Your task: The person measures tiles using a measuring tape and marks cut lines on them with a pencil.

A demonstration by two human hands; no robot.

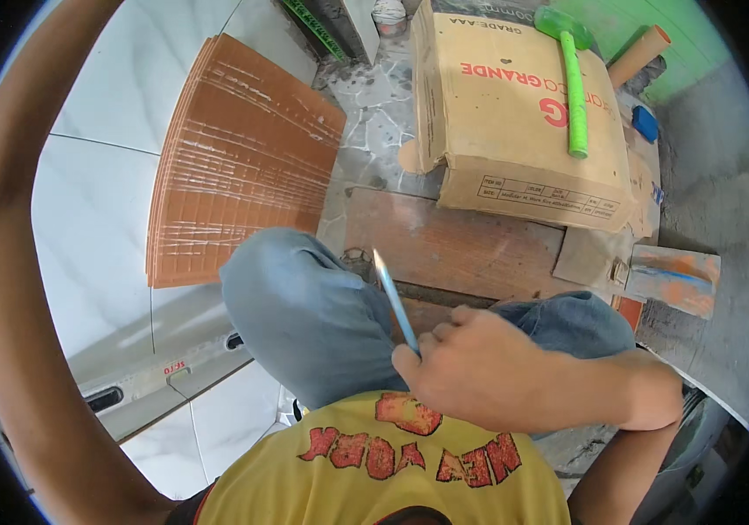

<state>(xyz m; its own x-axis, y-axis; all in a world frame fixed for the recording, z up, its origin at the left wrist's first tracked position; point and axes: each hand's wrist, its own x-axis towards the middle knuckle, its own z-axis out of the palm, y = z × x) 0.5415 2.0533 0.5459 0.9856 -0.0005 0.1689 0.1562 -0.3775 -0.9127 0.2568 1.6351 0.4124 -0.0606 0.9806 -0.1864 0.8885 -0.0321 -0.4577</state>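
My right hand (470, 363) is closed around a light-blue pencil (399, 302), held in front of my yellow shirt and above my bent knees. The pencil's sharpened tip points up and away from me, touching nothing. My left arm (16, 236) reaches up along the left edge of the head view, and its hand lies outside the picture. To the left of my knee stands a stack of brown tiles (252, 157), with the ribbed, white-streaked backs showing.
A cardboard box (523, 105) lies ahead with a green mallet (576, 96) on top. At right is a flat trowel (676, 278); a spirit level (151, 392) lies at lower left on white marbled tiles (94, 184). A brown board (444, 241) lies before my knees.
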